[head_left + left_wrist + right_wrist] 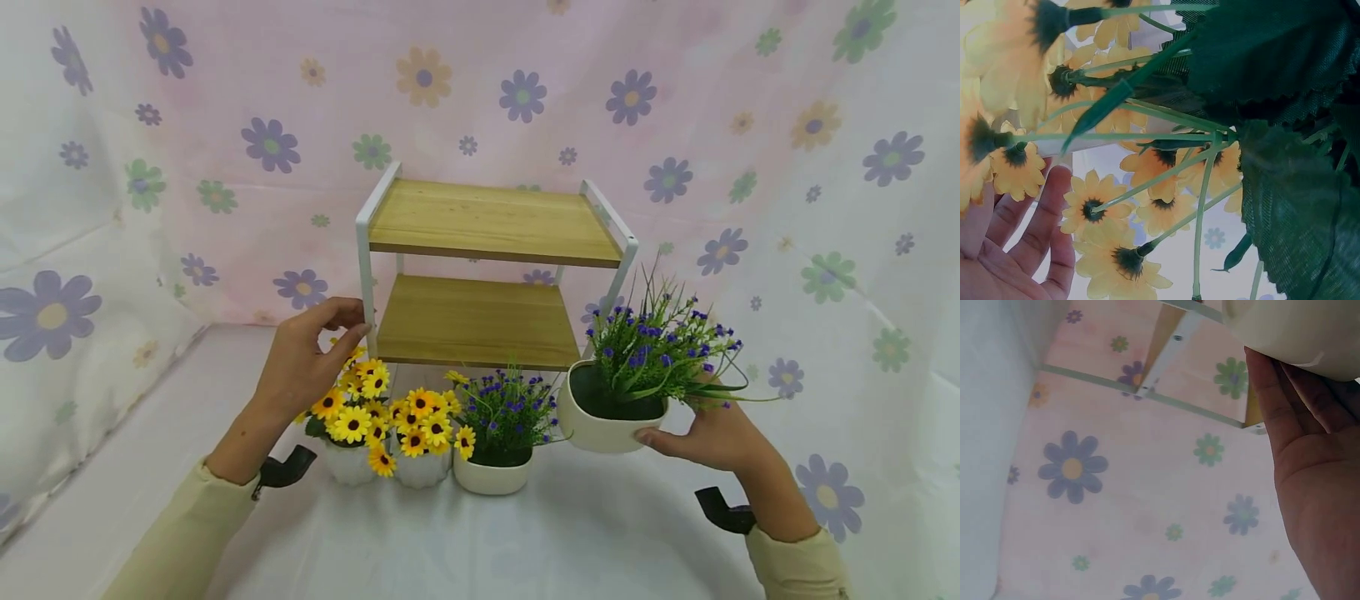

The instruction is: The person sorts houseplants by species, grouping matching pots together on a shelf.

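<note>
This looks like a staged set rather than a lived-in room. A pale cloth backdrop printed with purple, green and orange flowers hangs behind and wraps round both sides, hiding any walls. The bench is draped in white cloth. On it stand a small two-tier wooden shelf with a white frame and pots of artificial flowers, arranged like props.

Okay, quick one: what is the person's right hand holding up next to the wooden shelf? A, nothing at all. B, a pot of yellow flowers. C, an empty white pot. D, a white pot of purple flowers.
D: the right hand grips a white pot of purple flowers lifted off the table beside the shelf, while the yellow flowers stand by the left hand.
</note>
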Demonstrator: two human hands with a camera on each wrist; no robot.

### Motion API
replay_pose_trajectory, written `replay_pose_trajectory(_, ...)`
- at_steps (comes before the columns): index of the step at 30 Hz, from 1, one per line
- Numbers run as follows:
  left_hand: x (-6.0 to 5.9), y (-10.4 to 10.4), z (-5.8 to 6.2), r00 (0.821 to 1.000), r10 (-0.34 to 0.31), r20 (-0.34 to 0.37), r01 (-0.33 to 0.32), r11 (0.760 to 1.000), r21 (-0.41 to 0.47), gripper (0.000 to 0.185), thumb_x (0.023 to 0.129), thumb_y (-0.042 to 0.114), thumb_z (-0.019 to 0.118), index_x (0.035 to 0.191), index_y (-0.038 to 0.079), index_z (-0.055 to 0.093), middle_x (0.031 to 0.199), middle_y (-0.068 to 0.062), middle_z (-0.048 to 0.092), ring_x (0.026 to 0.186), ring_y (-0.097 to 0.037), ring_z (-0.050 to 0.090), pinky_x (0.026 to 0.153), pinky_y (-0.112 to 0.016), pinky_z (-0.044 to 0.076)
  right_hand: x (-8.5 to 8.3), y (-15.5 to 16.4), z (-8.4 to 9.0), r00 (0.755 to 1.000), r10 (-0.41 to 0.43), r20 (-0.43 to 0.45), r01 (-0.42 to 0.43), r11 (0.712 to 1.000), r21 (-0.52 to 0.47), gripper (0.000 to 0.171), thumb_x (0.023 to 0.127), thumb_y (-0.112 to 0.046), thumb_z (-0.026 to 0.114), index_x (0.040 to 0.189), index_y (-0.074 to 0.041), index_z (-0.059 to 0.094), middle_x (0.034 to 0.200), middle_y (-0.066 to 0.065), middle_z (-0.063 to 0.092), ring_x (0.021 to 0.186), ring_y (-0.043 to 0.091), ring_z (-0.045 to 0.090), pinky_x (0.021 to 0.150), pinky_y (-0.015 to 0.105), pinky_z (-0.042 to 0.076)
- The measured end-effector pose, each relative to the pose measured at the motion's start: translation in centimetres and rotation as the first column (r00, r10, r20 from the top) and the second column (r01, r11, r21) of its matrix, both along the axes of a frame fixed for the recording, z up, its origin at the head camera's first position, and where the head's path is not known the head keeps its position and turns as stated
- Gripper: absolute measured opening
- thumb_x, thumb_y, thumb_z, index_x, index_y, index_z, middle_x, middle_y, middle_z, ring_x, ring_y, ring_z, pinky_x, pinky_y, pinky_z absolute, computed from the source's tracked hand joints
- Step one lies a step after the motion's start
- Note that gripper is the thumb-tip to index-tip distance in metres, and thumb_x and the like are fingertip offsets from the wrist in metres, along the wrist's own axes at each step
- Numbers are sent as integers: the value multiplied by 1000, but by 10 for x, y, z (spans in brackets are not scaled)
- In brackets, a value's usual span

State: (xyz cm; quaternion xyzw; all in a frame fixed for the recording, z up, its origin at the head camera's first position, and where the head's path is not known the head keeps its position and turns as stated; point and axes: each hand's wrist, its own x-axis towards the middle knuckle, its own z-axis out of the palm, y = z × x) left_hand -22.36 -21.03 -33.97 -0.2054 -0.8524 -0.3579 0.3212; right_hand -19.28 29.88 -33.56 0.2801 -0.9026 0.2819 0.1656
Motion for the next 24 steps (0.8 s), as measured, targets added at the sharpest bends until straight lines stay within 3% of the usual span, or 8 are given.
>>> replay_pose_trajectory(2,0,0,0,1000,-5,9,5,1000,3,23,100,8,74,123,8,71,108,-7,78,97,-25,71,89,-49,54,1,0,8,1000,2,5,-2,1000,5,122,70,-18,98,169,-19,25,158,21,50,144,22,48,110,40,46)
replay_pose_trajectory(5,1,1,1,1000,-12,24,12,1000,6,24,100,8,74,124,8,71,110,-8,78,98,-26,73,90,-54,56,1,1,21,999,43,-15,-44,999,-13,121,75,-22,95,170,-21,21,166,15,42,150,1,33,114,21,33)
replay_pose_trajectory(7,1,0,1,999,-12,31,12,1000,7,24,101,8,74,124,8,71,111,-9,78,99,-27,73,91,-56,56,-2,0,30,992,115,-51,-117,992,-43,120,78,-24,94,171,-18,19,170,8,36,151,-5,26,116,18,29)
replay_pose_trajectory(11,1,0,1,999,-10,44,10,1000,9,24,101,8,73,125,8,71,112,-9,78,100,-28,74,91,-58,56,-10,-4,51,950,287,-123,-302,945,-127,115,80,-22,95,168,-4,22,169,-5,33,153,3,32,115,11,29)
replay_pose_trajectory(13,1,-1,1,999,-8,52,8,1000,8,24,101,9,73,126,8,71,112,-9,78,100,-28,73,91,-58,56,-13,-7,62,929,341,-144,-361,919,-157,114,80,-21,95,166,1,22,168,-5,32,152,6,35,115,12,32)
replay_pose_trajectory(15,1,-1,1,998,-6,56,6,1000,7,25,101,9,73,126,8,71,112,-9,78,101,-28,74,91,-58,56,-14,-11,72,925,349,-153,-371,914,-162,114,81,-19,94,166,0,22,169,-4,32,153,7,36,116,13,33)
replay_pose_trajectory(20,0,-2,2,998,-3,58,3,1000,6,25,101,8,73,126,7,71,113,-10,78,101,-29,74,92,-59,56,-17,-25,96,919,356,-172,-387,899,-207,114,69,10,88,164,-2,27,164,0,39,149,14,41,116,17,37)
replay_pose_trajectory(24,0,-2,1,998,-1,57,0,1000,4,25,101,8,74,126,8,71,112,-10,78,100,-29,74,92,-59,56,-23,-36,112,895,413,-170,-446,846,-291,104,72,13,85,161,-4,35,158,2,47,147,18,44,118,22,37)
